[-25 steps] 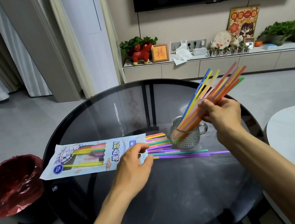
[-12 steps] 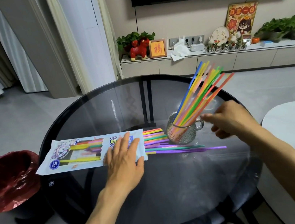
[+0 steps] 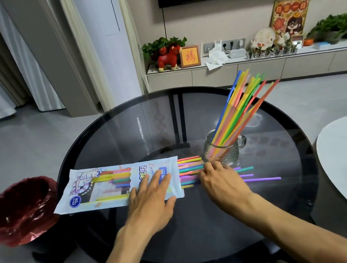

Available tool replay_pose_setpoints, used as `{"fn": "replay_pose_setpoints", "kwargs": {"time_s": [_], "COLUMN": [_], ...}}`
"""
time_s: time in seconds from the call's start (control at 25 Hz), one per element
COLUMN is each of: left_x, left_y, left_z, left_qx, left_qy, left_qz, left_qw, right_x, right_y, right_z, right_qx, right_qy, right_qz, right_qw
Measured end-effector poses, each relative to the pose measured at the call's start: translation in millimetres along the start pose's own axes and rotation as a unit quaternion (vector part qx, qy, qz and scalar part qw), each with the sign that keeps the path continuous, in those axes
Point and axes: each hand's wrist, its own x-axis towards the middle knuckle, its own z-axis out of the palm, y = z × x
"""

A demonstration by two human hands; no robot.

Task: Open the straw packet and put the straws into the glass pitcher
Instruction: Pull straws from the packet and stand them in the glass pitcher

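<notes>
The packet (image 3: pixel 117 185) lies flat on the round glass table (image 3: pixel 124 136), its open end toward the pitcher (image 3: pixel 222 152). The left hand (image 3: pixel 153 197) lies palm down on the packet's open end, fingers straight and spread, pressing it to the glass. The right hand (image 3: pixel 218 177) rests just beside it on the loose straws (image 3: pixel 190 169) that stick out of the packet; its fingers are curled down onto them, but I cannot tell whether they have closed round any. A few more straws poke out on the table beyond that hand. The pitcher stands just past the right hand's fingertips, with a bunch of straws (image 3: pixel 240 108) leaning out of it to the right. More straws show through the packet's window. A red-lined bin (image 3: pixel 18 211) sits on the floor, left of the table.
</notes>
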Motion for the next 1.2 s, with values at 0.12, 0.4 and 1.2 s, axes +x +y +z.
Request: {"fn": "replay_pose_setpoints", "kwargs": {"time_s": [0.12,0.4,1.2], "left_x": [1,6,5], "left_y": [-3,-1,30], "left_z": [1,2,25], "left_qx": [0.000,0.008,0.008], "left_qy": [0.006,0.002,0.152], "left_qz": [0.003,-0.006,0.237], "left_qw": [1.000,1.000,0.959], "right_x": [4,-1,-36], "right_y": [0,17,146], "right_z": [-3,-4,-102], "right_qx": [-0.073,-0.052,0.127], "right_qy": [0.020,-0.006,-0.098], "right_qz": [-0.029,-0.003,0.130], "right_qw": [0.997,0.999,0.979]}}
